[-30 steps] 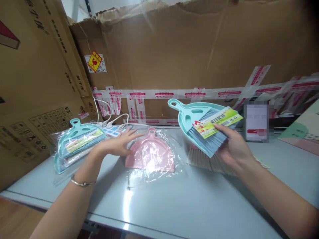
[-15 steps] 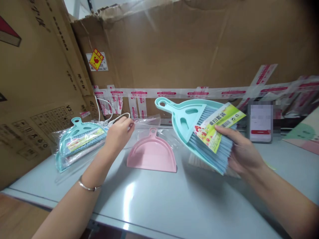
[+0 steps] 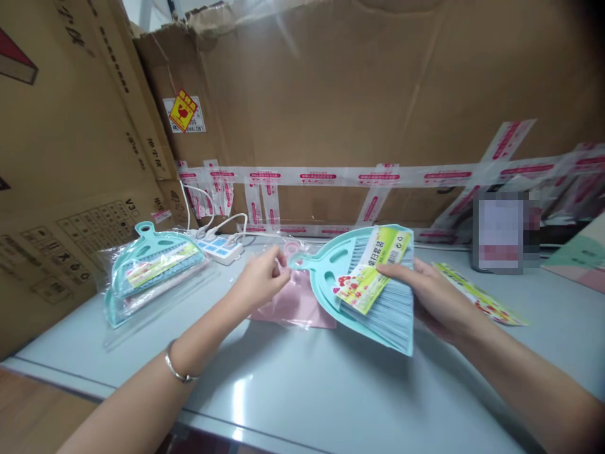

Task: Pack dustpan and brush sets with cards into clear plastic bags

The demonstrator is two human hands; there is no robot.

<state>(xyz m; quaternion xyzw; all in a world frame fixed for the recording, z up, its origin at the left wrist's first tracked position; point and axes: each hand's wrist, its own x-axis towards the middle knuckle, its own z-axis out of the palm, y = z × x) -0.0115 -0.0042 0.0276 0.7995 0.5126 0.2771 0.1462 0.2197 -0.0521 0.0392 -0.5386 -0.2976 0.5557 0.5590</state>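
Observation:
My right hand (image 3: 437,299) grips a teal dustpan (image 3: 326,284) with a blue-bristled brush (image 3: 390,312) lying in it. A green and yellow printed card (image 3: 371,268) wraps the brush, with my thumb on top of it. The dustpan's handle points left, its tip close to my left fingers. My left hand (image 3: 265,277) is closed in a pinch at a clear plastic bag (image 3: 283,315), whose edges are hard to make out. Behind the bag and partly covered by the teal dustpan lies a pink dustpan (image 3: 314,312) on the table.
A bagged teal dustpan and brush set (image 3: 158,265) lies at left, near a white power strip (image 3: 220,247) with cables. At right are a loose printed card (image 3: 479,293) and a propped phone (image 3: 500,230). Large cardboard boxes (image 3: 321,94) wall the table (image 3: 283,391) at the back and left.
My right hand has brought the teal dustpan and brush left and down, in front of the pink dustpan. My left hand has moved right and lower with the plastic, uncovering the power strip.

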